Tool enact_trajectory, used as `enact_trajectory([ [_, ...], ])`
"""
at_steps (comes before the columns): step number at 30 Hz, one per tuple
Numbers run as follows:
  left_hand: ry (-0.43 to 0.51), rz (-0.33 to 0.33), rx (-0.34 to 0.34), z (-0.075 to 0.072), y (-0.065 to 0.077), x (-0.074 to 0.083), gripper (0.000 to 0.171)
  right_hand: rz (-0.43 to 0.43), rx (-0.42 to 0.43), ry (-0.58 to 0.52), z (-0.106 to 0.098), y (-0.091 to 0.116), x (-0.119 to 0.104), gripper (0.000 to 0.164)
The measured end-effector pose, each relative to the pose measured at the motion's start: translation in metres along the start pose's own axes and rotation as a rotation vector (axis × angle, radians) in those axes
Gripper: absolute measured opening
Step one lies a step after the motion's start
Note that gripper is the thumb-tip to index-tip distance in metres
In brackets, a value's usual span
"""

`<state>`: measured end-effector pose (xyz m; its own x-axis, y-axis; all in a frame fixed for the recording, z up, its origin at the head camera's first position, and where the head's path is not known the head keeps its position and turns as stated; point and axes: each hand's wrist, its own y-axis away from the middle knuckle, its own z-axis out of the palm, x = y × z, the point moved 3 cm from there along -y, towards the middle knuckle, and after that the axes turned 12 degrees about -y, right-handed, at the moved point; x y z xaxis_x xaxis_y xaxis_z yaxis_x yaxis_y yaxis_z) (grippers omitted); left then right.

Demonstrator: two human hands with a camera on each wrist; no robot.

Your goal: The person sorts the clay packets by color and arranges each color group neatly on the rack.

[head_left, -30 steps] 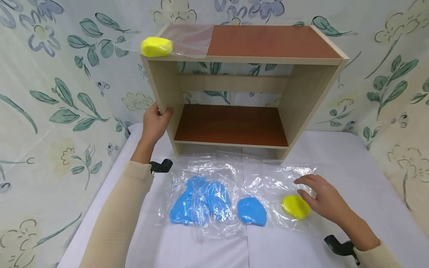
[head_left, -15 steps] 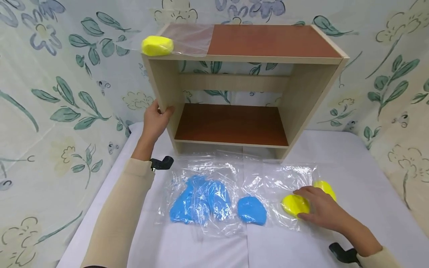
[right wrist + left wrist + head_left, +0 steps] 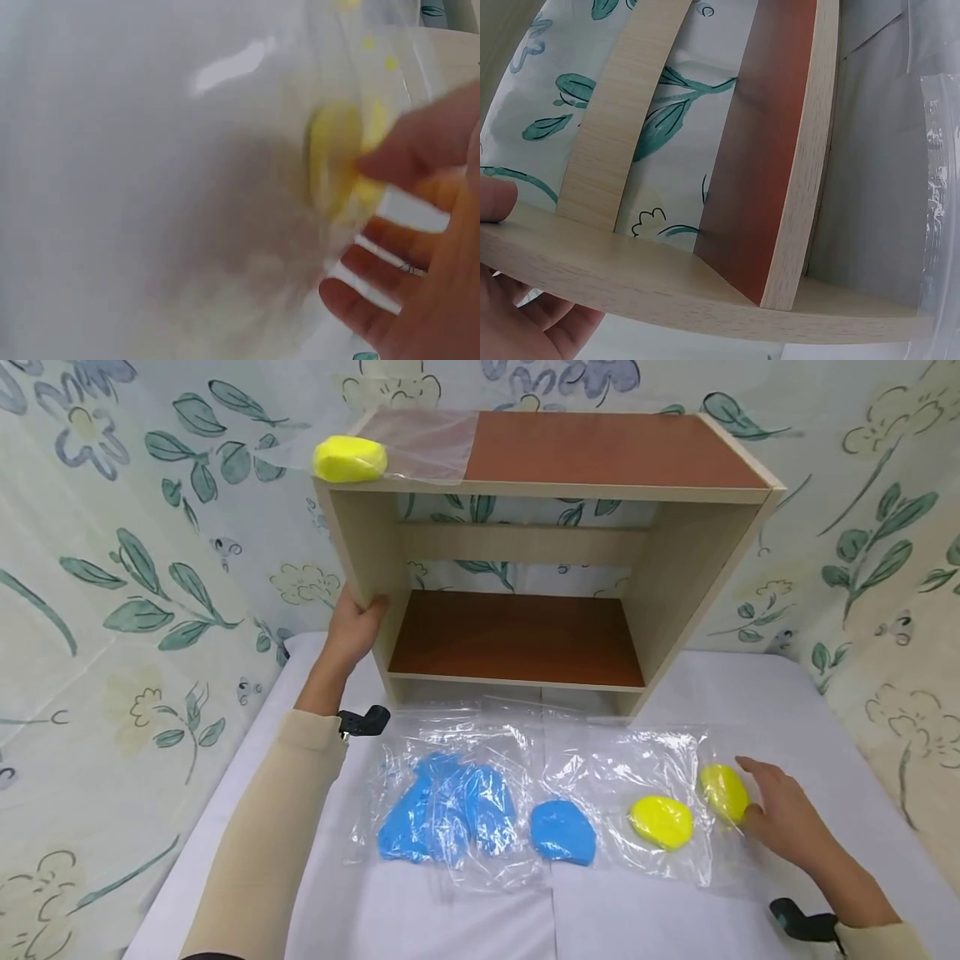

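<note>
My left hand [image 3: 354, 625] grips the front edge of the left side panel of a wooden shelf [image 3: 517, 639]. In the left wrist view the thumb lies inside the panel [image 3: 652, 281] and the fingers outside. On the table, a rounded yellow clay-like lump [image 3: 725, 793] lies in a clear bag beside my right hand [image 3: 787, 818]. That hand's thumb and forefinger are apart at the lump's right side. The right wrist view shows the thumb over the blurred yellow lump [image 3: 330, 157], the other fingers spread; whether it touches is unclear.
Another yellow lump [image 3: 662, 822] and a blue lump [image 3: 562, 832] lie in clear bags along the table [image 3: 810, 743]. Larger blue pieces [image 3: 450, 810] are bagged further left. A yellow lump [image 3: 350, 458] in a bag sits on the shelf top's left corner. Patterned cloth [image 3: 165, 652] hangs around.
My right hand has gone down over the yellow lumps and then right, so that the right-hand lump now shows fully. The left hand has kept its grip on the shelf.
</note>
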<state>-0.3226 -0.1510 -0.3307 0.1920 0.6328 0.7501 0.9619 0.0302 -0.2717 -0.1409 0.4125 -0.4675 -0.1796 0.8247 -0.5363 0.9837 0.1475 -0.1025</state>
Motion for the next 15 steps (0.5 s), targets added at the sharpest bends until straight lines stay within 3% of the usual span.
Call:
enact_trajectory([
  [4, 0.031, 0.031, -0.005, 0.002, 0.000, 0.000, 0.056, -0.030, -0.124, -0.012, 0.001, -0.003, 0.011, 0.069],
  [8, 0.043, 0.031, -0.002, 0.002, 0.000, -0.001, 0.057, 0.007, -0.203, 0.045, 0.004, -0.008, 0.009, 0.083],
  [11, 0.055, 0.037, -0.005, 0.002, -0.001, -0.001, 0.058, 0.040, -0.243, 0.089, 0.007, -0.012, 0.005, 0.091],
  [15, 0.059, 0.037, -0.017, 0.003, -0.001, -0.003, 0.059, 0.022, -0.249, 0.096, 0.008, -0.015, 0.005, 0.092],
])
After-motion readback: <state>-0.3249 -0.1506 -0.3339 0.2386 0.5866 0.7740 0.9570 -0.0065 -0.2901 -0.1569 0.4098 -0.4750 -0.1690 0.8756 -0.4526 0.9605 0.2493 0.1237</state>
